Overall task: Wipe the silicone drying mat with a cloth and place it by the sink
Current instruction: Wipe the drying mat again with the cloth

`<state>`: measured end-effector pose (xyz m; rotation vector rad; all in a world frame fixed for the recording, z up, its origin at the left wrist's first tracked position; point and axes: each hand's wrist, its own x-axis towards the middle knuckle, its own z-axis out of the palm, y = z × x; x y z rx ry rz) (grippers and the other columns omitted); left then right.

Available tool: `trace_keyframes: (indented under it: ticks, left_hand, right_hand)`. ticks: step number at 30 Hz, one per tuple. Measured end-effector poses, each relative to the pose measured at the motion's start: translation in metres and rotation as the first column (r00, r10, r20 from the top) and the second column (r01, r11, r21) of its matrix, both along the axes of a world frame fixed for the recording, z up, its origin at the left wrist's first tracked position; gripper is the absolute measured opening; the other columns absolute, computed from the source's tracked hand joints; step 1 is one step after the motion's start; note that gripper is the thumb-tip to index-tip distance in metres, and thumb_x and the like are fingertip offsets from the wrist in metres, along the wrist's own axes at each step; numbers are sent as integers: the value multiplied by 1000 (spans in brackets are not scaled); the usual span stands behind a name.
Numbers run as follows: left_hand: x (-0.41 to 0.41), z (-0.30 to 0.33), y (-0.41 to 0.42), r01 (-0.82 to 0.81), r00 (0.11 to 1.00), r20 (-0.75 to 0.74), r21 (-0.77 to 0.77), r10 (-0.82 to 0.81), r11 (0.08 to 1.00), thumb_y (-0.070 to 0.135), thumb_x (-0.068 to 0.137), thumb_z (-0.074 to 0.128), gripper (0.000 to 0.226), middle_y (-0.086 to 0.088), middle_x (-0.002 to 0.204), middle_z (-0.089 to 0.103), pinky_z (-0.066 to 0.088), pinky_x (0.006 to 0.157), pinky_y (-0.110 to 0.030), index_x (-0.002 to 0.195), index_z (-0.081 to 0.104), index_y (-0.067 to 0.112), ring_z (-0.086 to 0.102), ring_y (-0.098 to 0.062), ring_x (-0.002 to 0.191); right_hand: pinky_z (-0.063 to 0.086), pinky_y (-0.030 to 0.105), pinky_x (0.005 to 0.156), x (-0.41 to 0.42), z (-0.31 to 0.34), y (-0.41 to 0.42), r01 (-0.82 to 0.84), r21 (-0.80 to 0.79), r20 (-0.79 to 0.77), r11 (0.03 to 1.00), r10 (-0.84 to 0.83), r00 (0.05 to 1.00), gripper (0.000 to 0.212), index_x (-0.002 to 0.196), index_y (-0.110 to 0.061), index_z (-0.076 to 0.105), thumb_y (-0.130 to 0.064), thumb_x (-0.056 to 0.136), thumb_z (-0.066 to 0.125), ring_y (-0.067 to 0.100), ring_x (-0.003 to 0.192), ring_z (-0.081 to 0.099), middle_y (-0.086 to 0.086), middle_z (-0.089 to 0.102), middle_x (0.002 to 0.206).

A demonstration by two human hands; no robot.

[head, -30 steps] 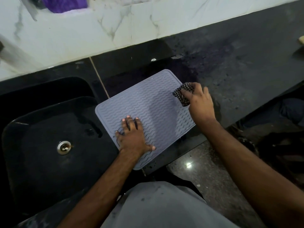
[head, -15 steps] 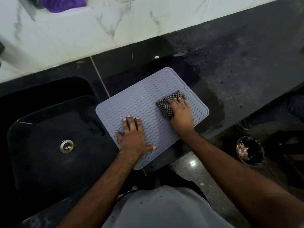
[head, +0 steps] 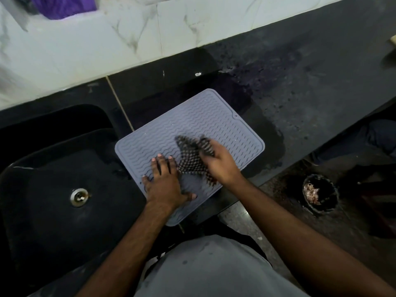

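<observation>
Fingers of the left hand (head: pixel 165 185) press flat on the wavy-ribbed grey mat (head: pixel 214 123); right hand (head: pixel 220 163) grip clutches checked cloth (head: pixel 192 161).

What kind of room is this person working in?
Most likely a home kitchen. A black sink with a metal drain is sunk into a dark stone counter below a marble-tiled wall, and a grey ridged drying mat lies beside the sink.

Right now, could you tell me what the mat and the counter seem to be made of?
The mat looks like matte grey silicone or rubber, with moulded wavy ridges and a raised rim. The counter looks like polished dark stone, perhaps granite: speckled, and glossy where wet.
</observation>
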<state>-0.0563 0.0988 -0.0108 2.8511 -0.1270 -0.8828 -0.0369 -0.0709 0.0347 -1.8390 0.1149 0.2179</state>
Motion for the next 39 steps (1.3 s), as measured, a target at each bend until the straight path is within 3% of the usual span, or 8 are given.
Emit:
trace_keyframes:
  ticks: [2,6,9,13,19,24,31,39]
  left_hand:
    - [0,1,-1,7,1000,-11,4,-7,1000,80,68,68,141,-16,163,-26,14,116,-70,157,-19,12,-23,-38,151]
    - [5,8,-7,19,998,-56,54,-16,998,77,69,71,143,-19,162,-27,16,114,-72,156,-20,10,-22,-41,150]
    - [8,11,-10,26,996,-87,73,-19,997,76,69,72,144,-19,162,-27,20,112,-73,156,-21,9,-22,-42,150]
    - [10,11,-11,37,994,-110,92,-27,995,76,69,72,145,-20,161,-28,23,111,-73,155,-23,8,-23,-43,150]
    - [10,11,-11,42,990,-138,100,-28,994,76,70,71,145,-20,160,-31,21,111,-74,154,-25,8,-25,-43,149]
    - [14,14,-16,45,983,-182,119,-23,992,74,71,71,145,-22,159,-33,21,110,-76,153,-27,6,-26,-45,148]
    - [15,10,-14,43,979,-201,107,-21,993,74,71,71,146,-21,158,-35,18,111,-76,152,-29,6,-29,-45,146]
    - [16,10,-15,24,978,-207,96,-4,995,72,71,74,146,-20,159,-34,17,111,-76,152,-28,7,-28,-43,147]
  right_hand:
    - [55,36,92,2,7,-8,294,331,-200,897,-237,951,18,107,-19,67,-9,101,54,13,102,67,-1,72,106]
    - [56,44,97,17,1,-34,485,449,-363,750,-343,866,14,111,-19,66,-15,102,56,24,109,69,3,73,112]
    - [50,33,98,24,-22,-49,201,-70,-118,977,-208,971,27,125,-14,58,-17,98,63,20,113,64,2,68,118]
    - [52,43,82,36,-45,-72,104,-691,118,715,-30,993,43,135,-17,49,-9,94,57,35,102,61,12,51,124]
    - [54,45,85,41,-31,-80,179,-726,311,664,85,947,58,143,-30,50,-11,89,56,29,109,57,7,50,132]
    - [23,66,111,22,-62,-56,-182,-856,-74,483,235,969,62,147,-46,39,-69,90,48,40,146,18,0,20,164]
    - [51,48,86,32,-51,-67,-64,-846,140,529,337,931,47,139,-27,60,-15,94,65,33,104,48,7,48,148]
    - [38,48,101,33,-28,-28,-178,-969,-77,170,477,875,50,138,-47,51,-32,92,64,31,125,35,4,26,153]
